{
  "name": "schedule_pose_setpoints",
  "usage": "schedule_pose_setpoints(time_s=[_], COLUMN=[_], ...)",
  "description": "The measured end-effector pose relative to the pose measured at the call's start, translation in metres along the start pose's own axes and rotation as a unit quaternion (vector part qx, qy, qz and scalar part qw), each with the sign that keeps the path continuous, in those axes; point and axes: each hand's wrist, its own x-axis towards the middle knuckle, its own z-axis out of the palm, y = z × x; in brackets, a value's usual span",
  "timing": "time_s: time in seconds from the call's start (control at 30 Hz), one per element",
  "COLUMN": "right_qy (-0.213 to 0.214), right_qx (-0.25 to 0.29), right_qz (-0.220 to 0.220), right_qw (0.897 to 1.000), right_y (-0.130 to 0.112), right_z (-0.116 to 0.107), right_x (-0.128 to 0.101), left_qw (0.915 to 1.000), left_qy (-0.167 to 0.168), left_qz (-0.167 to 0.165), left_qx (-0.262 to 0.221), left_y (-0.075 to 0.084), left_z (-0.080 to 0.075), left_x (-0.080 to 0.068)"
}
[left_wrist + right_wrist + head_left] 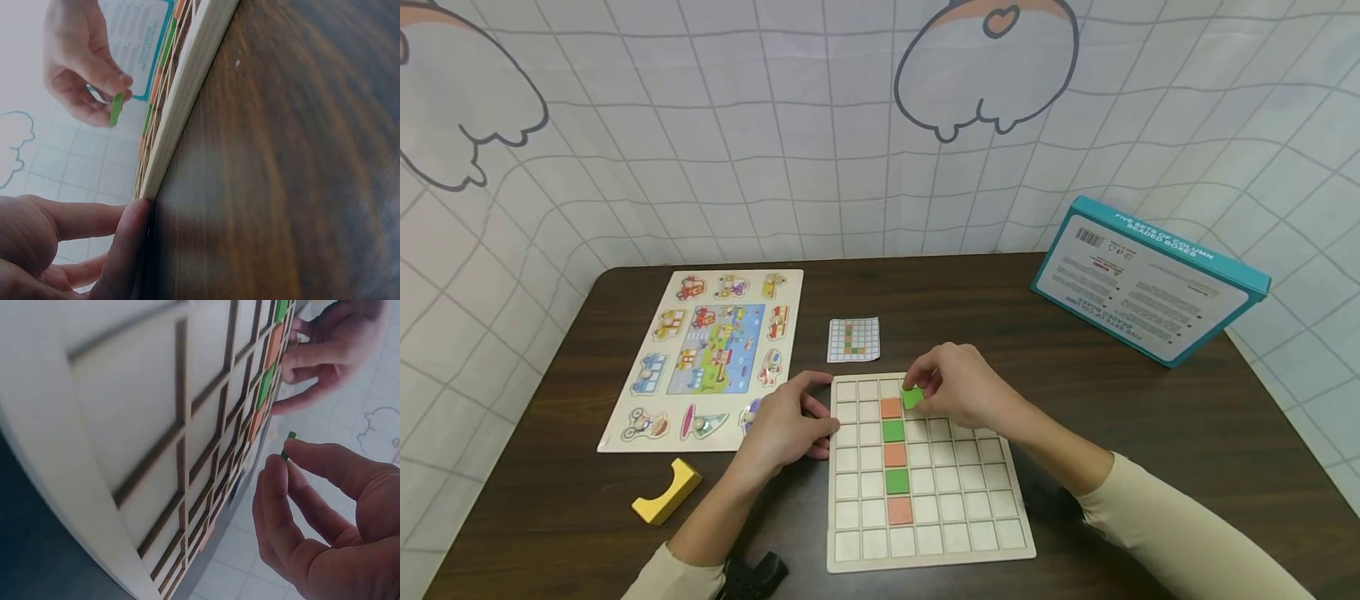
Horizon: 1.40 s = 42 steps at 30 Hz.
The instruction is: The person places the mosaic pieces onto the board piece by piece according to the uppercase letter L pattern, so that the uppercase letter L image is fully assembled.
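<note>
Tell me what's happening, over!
Right grip pinches flat green square tile above wooden grid board. Left grip steadies board's edge. Nothing blocking.

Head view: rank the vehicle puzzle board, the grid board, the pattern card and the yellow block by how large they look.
1. vehicle puzzle board and grid board: look about alike, and the grid board lies nearer the camera, so no ranking between them
2. pattern card
3. yellow block
</note>
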Motion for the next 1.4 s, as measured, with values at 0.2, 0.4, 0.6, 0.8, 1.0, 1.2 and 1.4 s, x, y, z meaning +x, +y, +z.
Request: schedule_pose_setpoints(time_s=[0.2, 0.4, 0.6, 0.8, 1.0, 1.2, 1.4], right_qy=[-0.001, 0.001, 0.004, -0.005, -0.010, -0.021, -0.044], right_qx=[-0.002, 0.001, -0.002, 0.005, -0.002, -0.013, -0.012], right_qz=[0.005, 0.020, 0.013, 0.015, 0.002, -0.013, -0.012], right_qw=[1.000, 1.000, 1.000, 1.000, 1.000, 1.000, 0.999], right_y=[0.000, -0.002, -0.004, -0.008, -0.010, -0.009, -0.009], right_z=[0.004, 0.007, 0.010, 0.013, 0.018, 0.024, 0.031], right_x=[-0.011, -0.021, -0.032, -0.043, -0.052, -0.059, -0.065], left_qw=[1.0000, 1.0000, 1.0000, 1.0000, 1.0000, 1.0000, 1.0000], left_qy=[-0.002, -0.002, -0.001, 0.000, -0.001, -0.001, -0.002], left_qz=[0.000, -0.001, 0.001, 0.002, -0.002, 0.001, -0.001], left_qx=[0.002, -0.002, -0.006, -0.004, -0.004, -0.002, 0.003], left_y=[-0.001, -0.001, -0.001, 0.000, 0.000, 0.000, 0.000], left_z=[0.000, 0.000, 0.000, -0.001, -0.001, -0.001, -0.001], left_x=[0.000, 0.000, 0.000, -0.002, -0.001, 0.000, 0.000])
